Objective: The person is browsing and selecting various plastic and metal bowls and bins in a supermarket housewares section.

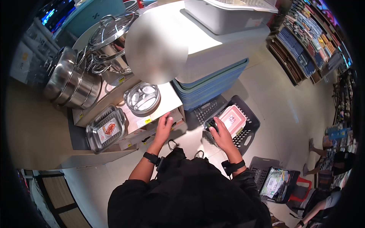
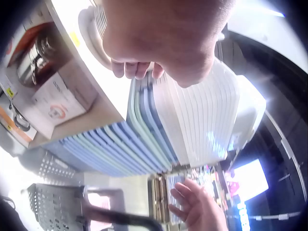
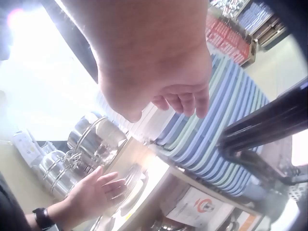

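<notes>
My left hand (image 1: 163,129) hovers by the front edge of the display shelf, fingers loose and holding nothing. Nearest to it is a stack of round stainless-steel divided plates (image 1: 143,98). My right hand (image 1: 223,135) is held out over a dark grey shopping basket (image 1: 249,142), overlapping its near side in the head view. Inside the basket lies a pink-lidded box (image 1: 232,119). The right wrist view shows this right hand (image 3: 159,96) with relaxed fingers and nothing in them, the basket's black handle (image 3: 269,115) to one side.
Stacked blue and green plastic tubs (image 1: 213,85) stand beyond the shelf. Rectangular glass dishes (image 1: 107,129) sit left of the plates, with steel pots (image 1: 76,81) behind. Another basket (image 1: 291,186) with packaged goods is on the floor at right, near other people.
</notes>
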Available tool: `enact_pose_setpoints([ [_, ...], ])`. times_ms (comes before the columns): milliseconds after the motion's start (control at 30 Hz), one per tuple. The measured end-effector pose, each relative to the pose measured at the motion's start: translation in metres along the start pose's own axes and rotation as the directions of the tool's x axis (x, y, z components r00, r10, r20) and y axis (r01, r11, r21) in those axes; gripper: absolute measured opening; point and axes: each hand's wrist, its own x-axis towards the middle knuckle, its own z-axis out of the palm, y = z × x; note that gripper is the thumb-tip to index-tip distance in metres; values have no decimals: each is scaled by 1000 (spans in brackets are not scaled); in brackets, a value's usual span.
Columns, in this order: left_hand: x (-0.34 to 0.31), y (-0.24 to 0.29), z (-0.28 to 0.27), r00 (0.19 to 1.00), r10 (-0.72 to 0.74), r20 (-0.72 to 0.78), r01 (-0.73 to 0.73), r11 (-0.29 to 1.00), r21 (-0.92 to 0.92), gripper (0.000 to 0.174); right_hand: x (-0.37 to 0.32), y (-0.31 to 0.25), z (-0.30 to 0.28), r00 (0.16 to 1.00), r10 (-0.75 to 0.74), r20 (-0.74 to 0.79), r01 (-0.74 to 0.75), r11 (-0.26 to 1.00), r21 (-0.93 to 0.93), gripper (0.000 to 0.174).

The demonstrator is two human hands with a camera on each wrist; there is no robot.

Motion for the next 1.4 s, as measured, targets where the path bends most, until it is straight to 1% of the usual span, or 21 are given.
enact_pose_setpoints([
  [33,-2,4,-5,1000,-2,-25,2,1000,8,47,10,-5,6,999,-38,15,37,999,30,61],
  [67,-6,7,-18,991,-20,-133,8,996,-91,46,20,-9,11,997,-76,30,74,995,61,59],
  [100,14,5,-41,970,-163,-181,115,961,-251,48,57,-29,23,992,-102,67,102,995,2,59],
  [133,7,-15,-43,950,-215,-226,141,942,-303,52,63,-28,25,991,-79,111,79,997,5,59],
  [167,18,-26,-89,931,-214,-295,129,950,-283,56,84,-46,59,988,-94,126,84,993,84,59],
  [200,25,-37,-106,905,-265,-332,151,931,-331,60,101,-51,76,985,-107,136,97,992,83,59],
  [267,34,-47,-131,876,-338,-345,170,884,-435,69,128,-61,110,985,-84,149,52,977,209,61],
  [300,36,-51,-133,870,-349,-348,174,878,-447,69,137,-64,122,983,-84,162,51,979,197,61],
  [367,46,-59,-139,869,-432,-241,244,798,-551,73,158,-76,147,982,6,188,-60,957,285,66],
  [433,55,-64,-132,892,-416,-176,235,761,-604,75,175,-78,166,974,8,225,-74,955,287,67],
  [500,67,-66,-126,888,-420,-184,228,752,-618,77,194,-85,183,964,46,262,-142,923,359,68],
  [633,90,-85,-118,859,-446,-250,179,720,-670,70,229,-88,204,967,26,255,-112,938,328,70],
  [733,103,-98,-118,913,-366,-179,89,608,-789,69,254,-85,220,957,24,289,-141,909,392,71],
  [767,105,-98,-117,908,-374,-189,85,606,-791,69,261,-84,222,954,21,299,-149,899,412,72],
  [800,107,-95,-115,891,-410,-193,89,577,-812,61,269,-81,228,928,61,369,-237,860,453,74],
  [833,108,-92,-115,873,-446,-196,94,548,-831,55,272,-77,231,923,58,381,-240,859,451,74],
  [933,110,-88,-113,875,-452,-171,74,474,-877,56,284,-74,237,897,74,435,-268,875,403,76],
  [1033,105,-87,-111,871,-456,-181,81,499,-863,54,280,-71,238,905,51,423,-257,857,447,77],
  [1133,108,-82,-111,885,-421,-199,48,509,-860,52,285,-73,236,865,65,497,-298,864,406,78],
  [1267,106,-82,-111,916,-332,-224,1,560,-828,50,280,-84,230,888,26,459,-231,888,397,78],
  [1400,108,-74,-110,903,-350,-248,1,580,-815,50,282,-89,227,894,2,447,-192,904,381,78],
])
